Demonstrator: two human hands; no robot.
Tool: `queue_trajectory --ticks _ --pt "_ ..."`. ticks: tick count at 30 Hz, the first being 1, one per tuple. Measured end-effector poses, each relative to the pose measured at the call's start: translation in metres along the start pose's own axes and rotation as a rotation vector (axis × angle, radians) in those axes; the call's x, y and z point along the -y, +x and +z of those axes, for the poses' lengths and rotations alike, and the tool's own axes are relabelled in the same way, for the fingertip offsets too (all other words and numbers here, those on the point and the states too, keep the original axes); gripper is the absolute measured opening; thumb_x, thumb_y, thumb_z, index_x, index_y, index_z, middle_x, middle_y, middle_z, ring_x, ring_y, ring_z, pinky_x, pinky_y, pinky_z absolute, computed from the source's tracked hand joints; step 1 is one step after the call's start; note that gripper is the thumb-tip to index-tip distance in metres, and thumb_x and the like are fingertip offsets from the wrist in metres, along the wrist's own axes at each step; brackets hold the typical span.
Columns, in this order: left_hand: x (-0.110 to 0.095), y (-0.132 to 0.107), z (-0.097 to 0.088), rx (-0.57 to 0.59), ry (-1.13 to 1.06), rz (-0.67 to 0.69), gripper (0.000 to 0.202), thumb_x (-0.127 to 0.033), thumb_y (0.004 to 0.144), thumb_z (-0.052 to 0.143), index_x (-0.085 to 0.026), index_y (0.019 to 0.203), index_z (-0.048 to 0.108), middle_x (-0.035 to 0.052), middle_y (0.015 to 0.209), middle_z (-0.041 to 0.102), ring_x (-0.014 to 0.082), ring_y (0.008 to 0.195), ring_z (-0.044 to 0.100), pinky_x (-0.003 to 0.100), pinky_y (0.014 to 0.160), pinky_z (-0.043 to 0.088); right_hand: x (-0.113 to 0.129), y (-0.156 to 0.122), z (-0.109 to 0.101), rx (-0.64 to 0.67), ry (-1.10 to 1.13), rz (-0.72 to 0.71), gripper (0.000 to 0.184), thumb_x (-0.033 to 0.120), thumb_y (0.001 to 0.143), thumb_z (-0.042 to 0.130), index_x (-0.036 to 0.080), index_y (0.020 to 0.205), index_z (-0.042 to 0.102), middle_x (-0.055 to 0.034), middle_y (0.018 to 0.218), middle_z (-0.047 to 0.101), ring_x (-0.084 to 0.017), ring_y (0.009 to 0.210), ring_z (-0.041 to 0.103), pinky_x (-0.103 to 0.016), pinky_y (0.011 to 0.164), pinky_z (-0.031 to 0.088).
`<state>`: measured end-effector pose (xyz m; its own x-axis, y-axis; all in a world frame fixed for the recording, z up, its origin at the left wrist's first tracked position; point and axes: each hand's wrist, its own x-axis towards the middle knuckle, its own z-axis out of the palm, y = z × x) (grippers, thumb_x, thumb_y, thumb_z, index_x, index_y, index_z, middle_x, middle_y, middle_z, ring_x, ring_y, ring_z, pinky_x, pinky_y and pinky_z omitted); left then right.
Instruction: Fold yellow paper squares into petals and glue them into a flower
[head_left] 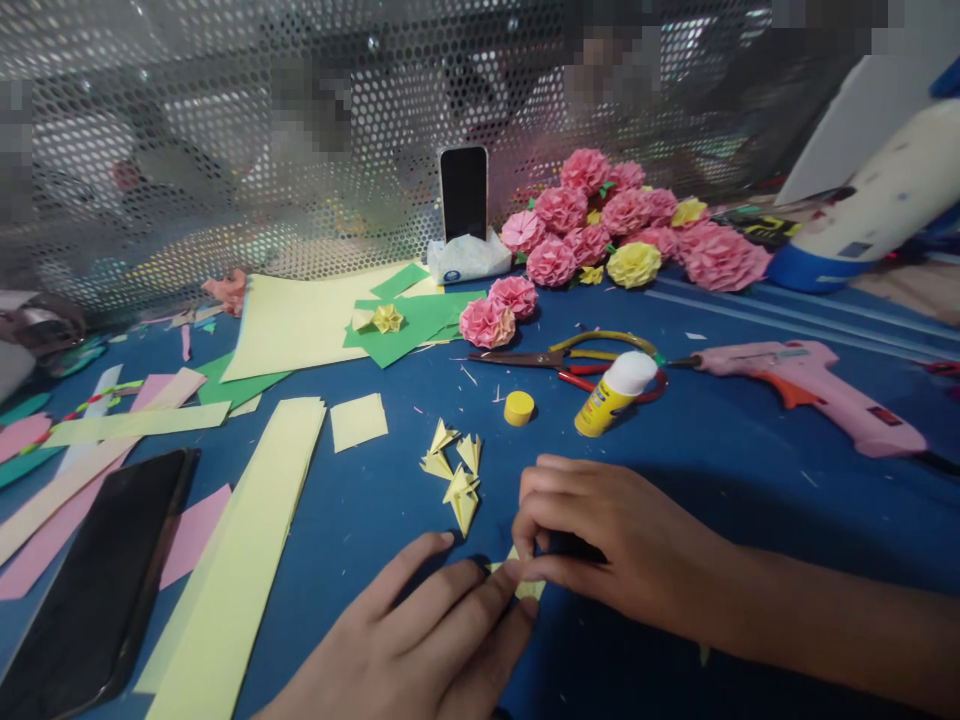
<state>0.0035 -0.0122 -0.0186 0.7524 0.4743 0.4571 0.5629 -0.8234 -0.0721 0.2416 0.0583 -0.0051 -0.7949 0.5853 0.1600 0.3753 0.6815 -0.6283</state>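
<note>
A small piece of pale yellow paper (531, 588) lies low in front of me, mostly covered by fingers. My right hand (600, 535) pinches its upper edge between thumb and forefinger. From the other side, my left hand (442, 635) grips the same piece, fingertips meeting those of the right; its index finger stretches away from the paper. Just beyond are several folded yellow paper pieces (465, 490) with pointed tips. A glue stick (606, 405) stands slightly tilted without its cap, and the yellow cap (518, 408) sits to its left. A yellow paper square (359, 422) rests farther left.
Long yellow paper strips (255, 530) and a dark phone (105, 580) occupy the left. Scissors (555, 360) lie behind the glue stick, a pink glue gun (810, 385) right of them. Pink paper flowers (562, 210) and an upright phone (464, 192) stand before a perforated metal panel (360, 190).
</note>
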Motion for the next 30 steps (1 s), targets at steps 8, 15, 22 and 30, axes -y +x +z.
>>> queue_trajectory --ticks 8,15,22,30 --pt "0.001 0.002 -0.003 0.020 -0.008 0.013 0.042 -0.040 0.109 0.034 -0.021 0.122 0.069 -0.0019 0.111 0.073 0.0146 0.109 0.059 0.037 0.126 0.008 -0.001 0.004 0.000 0.012 -0.028 0.013 0.013 0.029 0.094 0.068 0.020 0.088 0.060 0.0020 0.089 0.062 -0.017 0.084 0.055 -0.029 0.075 0.035" --pt "0.001 -0.001 -0.005 0.047 -0.034 -0.004 0.041 -0.041 0.109 0.036 -0.021 0.124 0.069 -0.0022 0.117 0.072 0.0145 0.111 0.059 0.036 0.126 0.007 -0.006 0.001 -0.009 -0.018 0.059 -0.006 0.008 0.028 0.100 0.061 0.021 0.100 0.063 0.0016 0.092 0.061 -0.013 0.082 0.055 -0.025 0.073 0.036" --pt "-0.001 -0.002 -0.002 0.041 -0.029 0.001 0.044 -0.041 0.109 0.032 -0.021 0.126 0.068 -0.0010 0.115 0.073 0.0149 0.109 0.061 0.037 0.126 0.009 -0.014 -0.003 -0.027 0.145 -0.109 -0.364 0.027 0.041 0.103 0.053 0.025 0.106 0.075 -0.0011 0.086 0.059 -0.017 0.078 0.046 -0.031 0.073 0.032" --pt "0.002 -0.003 -0.005 0.051 -0.011 -0.006 0.043 -0.044 0.109 0.033 -0.025 0.126 0.068 0.0008 0.115 0.071 0.0166 0.110 0.061 0.038 0.124 0.013 -0.010 -0.005 -0.020 0.095 -0.264 -0.354 0.026 0.025 0.106 0.045 0.018 0.110 0.070 -0.0027 0.081 0.059 -0.019 0.078 0.047 -0.032 0.073 0.033"
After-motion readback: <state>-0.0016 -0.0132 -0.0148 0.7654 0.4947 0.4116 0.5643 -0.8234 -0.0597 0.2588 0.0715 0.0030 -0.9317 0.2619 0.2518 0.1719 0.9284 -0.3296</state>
